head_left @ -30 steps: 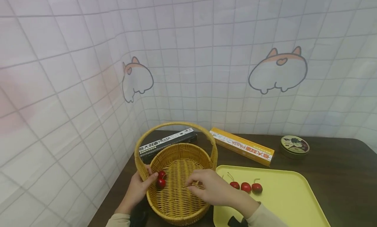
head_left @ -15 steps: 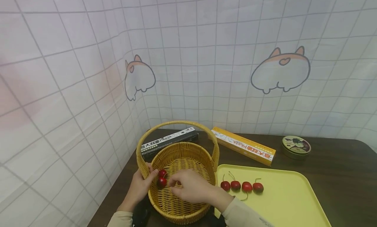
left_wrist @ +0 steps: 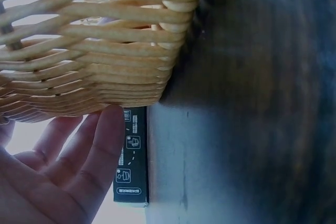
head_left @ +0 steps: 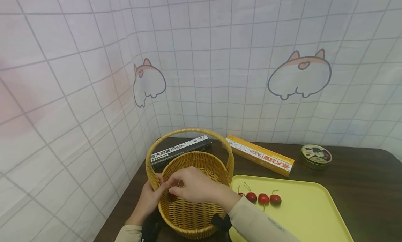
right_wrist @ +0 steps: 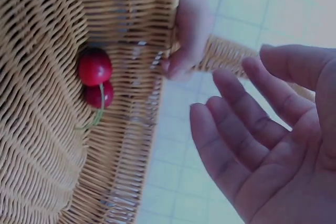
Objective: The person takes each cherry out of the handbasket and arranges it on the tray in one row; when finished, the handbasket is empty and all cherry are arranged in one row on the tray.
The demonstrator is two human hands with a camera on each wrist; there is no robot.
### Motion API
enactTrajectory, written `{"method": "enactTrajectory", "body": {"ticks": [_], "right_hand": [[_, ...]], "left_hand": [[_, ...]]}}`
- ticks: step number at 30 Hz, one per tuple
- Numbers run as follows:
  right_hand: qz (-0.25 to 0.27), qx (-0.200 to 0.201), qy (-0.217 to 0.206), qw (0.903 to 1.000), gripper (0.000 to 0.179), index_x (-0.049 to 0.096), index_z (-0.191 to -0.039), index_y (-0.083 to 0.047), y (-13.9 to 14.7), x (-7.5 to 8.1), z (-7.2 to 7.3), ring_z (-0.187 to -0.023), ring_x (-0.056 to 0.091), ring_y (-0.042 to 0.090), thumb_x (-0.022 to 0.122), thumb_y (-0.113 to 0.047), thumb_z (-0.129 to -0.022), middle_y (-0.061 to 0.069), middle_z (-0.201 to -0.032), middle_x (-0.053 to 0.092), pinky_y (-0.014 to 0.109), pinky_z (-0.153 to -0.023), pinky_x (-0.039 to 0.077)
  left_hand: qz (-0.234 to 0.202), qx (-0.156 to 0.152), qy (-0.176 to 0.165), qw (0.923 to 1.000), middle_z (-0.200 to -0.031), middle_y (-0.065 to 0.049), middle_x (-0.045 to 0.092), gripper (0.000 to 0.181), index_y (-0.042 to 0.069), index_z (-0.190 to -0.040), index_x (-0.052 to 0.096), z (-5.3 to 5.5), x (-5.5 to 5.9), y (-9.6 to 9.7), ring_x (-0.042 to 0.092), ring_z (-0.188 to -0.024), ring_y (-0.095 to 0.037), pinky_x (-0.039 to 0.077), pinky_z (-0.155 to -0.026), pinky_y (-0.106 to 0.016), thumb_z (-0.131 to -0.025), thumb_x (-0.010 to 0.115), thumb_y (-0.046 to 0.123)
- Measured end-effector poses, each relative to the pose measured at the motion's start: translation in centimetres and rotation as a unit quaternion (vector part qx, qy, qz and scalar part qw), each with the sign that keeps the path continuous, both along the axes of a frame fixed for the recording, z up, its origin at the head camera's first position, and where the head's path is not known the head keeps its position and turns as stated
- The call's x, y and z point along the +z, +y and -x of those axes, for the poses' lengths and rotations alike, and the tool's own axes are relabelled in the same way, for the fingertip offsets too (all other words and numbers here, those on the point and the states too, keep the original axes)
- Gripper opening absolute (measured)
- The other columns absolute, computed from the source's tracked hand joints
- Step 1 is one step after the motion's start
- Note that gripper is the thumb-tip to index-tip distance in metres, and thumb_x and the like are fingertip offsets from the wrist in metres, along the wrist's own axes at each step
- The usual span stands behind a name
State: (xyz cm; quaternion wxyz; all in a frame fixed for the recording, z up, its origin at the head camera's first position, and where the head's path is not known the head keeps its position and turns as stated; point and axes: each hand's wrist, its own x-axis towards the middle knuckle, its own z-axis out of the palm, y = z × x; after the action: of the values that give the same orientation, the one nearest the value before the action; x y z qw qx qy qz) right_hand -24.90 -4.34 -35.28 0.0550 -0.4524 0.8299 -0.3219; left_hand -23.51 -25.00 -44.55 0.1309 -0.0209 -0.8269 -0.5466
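A yellow wicker basket (head_left: 194, 231) with a tall arched handle stands before me. My left hand (head_left: 150, 198) holds its left rim near the handle's foot, thumb over the edge; in the left wrist view, straight fingers (left_wrist: 107, 140) press the outer wall. Over the basket's left side is my right hand (head_left: 196, 186), its thumb and forefinger close to the left thumb. From the right wrist its fingers (right_wrist: 210, 135) look loosely bent, holding nothing. Two red cherries, one upper (right_wrist: 95, 66) and one lower (right_wrist: 100, 95), lie inside against the wall; the right hand mostly covers them in the head view.
Right of the basket lies a yellow tray (head_left: 301, 207) bearing several cherries (head_left: 263, 199) with stems. Behind are a black pasta box (head_left: 182, 149), an orange pasta box (head_left: 260, 155) and a round tin (head_left: 316, 156). A gridded cloth (head_left: 213, 78) hangs behind the dark table (head_left: 361, 186).
My right hand has moved left across the basket, from its middle to the left rim beside my left hand. The left hand keeps its hold on the basket.
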Motion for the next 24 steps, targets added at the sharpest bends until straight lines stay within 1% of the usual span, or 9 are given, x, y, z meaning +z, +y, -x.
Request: {"method": "enactTrajectory", "body": {"ticks": [2,3,4,5,8,13,15,20,24], "right_hand": [[0.007,-0.02,-0.003,0.9998,0.012,0.073,-0.102,-0.019,-0.4,-0.1,0.7,-0.071,0.056,-0.002,0.065,-0.021,-0.095,-0.016,-0.09,0.067,0.018,-0.065,0.047],[0.008,-0.029,-0.003,0.9995,0.011,0.073,-0.101,-0.019,-0.6,-0.3,1.0,-0.073,0.057,-0.002,0.064,-0.021,-0.095,-0.016,-0.09,0.067,0.018,-0.066,0.047],[0.009,-0.035,-0.002,0.9993,0.011,0.073,-0.101,-0.019,-0.7,-0.5,1.4,-0.074,0.057,-0.002,0.064,-0.021,-0.095,-0.016,-0.09,0.068,0.018,-0.067,0.047],[0.007,-0.041,0.0,0.9991,0.011,0.074,-0.1,-0.019,-0.9,-0.7,1.8,-0.077,0.058,-0.002,0.064,-0.021,-0.095,-0.015,-0.091,0.068,0.018,-0.07,0.047],[-0.012,-0.053,0.008,0.9985,0.012,0.073,-0.101,-0.018,-1.3,-1.2,2.6,-0.083,0.059,-0.002,0.063,-0.022,-0.095,-0.014,-0.094,0.069,0.02,-0.074,0.048],[-0.088,-0.044,0.051,0.9939,0.012,0.073,-0.103,-0.02,-2.0,-1.8,3.2,-0.083,0.059,0.001,0.065,-0.024,-0.094,-0.012,-0.094,0.068,0.024,-0.075,0.049],[-0.11,-0.036,0.057,0.9917,0.014,0.073,-0.105,-0.019,-2.2,-2.1,3.4,-0.085,0.06,0.003,0.067,-0.024,-0.093,-0.011,-0.095,0.068,0.025,-0.077,0.05],[-0.134,-0.03,0.053,0.9892,0.022,0.072,-0.111,-0.016,-2.6,-3.3,3.9,-0.095,0.062,0.006,0.07,-0.02,-0.09,-0.007,-0.103,0.07,0.026,-0.083,0.05],[-0.131,-0.024,0.039,0.9903,0.025,0.07,-0.114,-0.017,-2.9,-4.0,4.3,-0.098,0.062,0.006,0.071,-0.021,-0.089,-0.008,-0.105,0.069,0.026,-0.085,0.049]], "left_hand": [[0.001,0.001,0.005,1.0,-0.094,-0.006,0.054,0.017,0.005,-0.095,0.051,0.0,-0.1,0.0,0.051,-0.075,-0.013,0.045,-0.063,-0.027,-0.092,0.066,0.012],[0.001,0.003,0.007,1.0,-0.093,-0.006,0.053,0.017,0.006,-0.095,0.051,0.2,-0.4,-0.1,0.051,-0.074,-0.013,0.044,-0.063,-0.027,-0.092,0.066,0.014],[0.0,0.003,0.005,1.0,-0.093,-0.006,0.053,0.017,0.005,-0.096,0.051,0.2,-0.5,-0.2,0.051,-0.074,-0.014,0.044,-0.063,-0.028,-0.092,0.066,0.013],[0.002,0.004,0.007,1.0,-0.093,-0.005,0.052,0.017,0.005,-0.097,0.052,0.5,-1.0,-0.4,0.05,-0.073,-0.013,0.043,-0.062,-0.027,-0.092,0.066,0.013],[0.004,0.003,0.008,1.0,-0.096,-0.005,0.053,0.018,0.006,-0.097,0.052,0.5,-1.0,-0.4,0.049,-0.074,-0.012,0.043,-0.063,-0.027,-0.092,0.066,0.014],[-0.001,0.0,0.017,0.9999,-0.098,-0.006,0.055,0.017,0.006,-0.093,0.051,0.5,-1.1,-0.4,0.051,-0.076,-0.013,0.044,-0.063,-0.027,-0.093,0.066,0.013],[-0.004,-0.001,0.022,0.9998,-0.098,-0.005,0.055,0.016,0.006,-0.093,0.052,0.5,-1.2,-0.3,0.051,-0.078,-0.013,0.044,-0.063,-0.027,-0.093,0.066,0.014],[-0.002,0.003,0.022,0.9997,-0.094,-0.003,0.053,0.018,0.007,-0.094,0.052,0.6,-1.4,-0.2,0.05,-0.078,-0.012,0.043,-0.065,-0.028,-0.096,0.064,0.02],[-0.01,0.001,0.023,0.9997,-0.093,-0.005,0.052,0.019,0.006,-0.094,0.052,0.5,-1.2,-0.2,0.051,-0.079,-0.014,0.045,-0.066,-0.028,-0.097,0.063,0.021]]}}
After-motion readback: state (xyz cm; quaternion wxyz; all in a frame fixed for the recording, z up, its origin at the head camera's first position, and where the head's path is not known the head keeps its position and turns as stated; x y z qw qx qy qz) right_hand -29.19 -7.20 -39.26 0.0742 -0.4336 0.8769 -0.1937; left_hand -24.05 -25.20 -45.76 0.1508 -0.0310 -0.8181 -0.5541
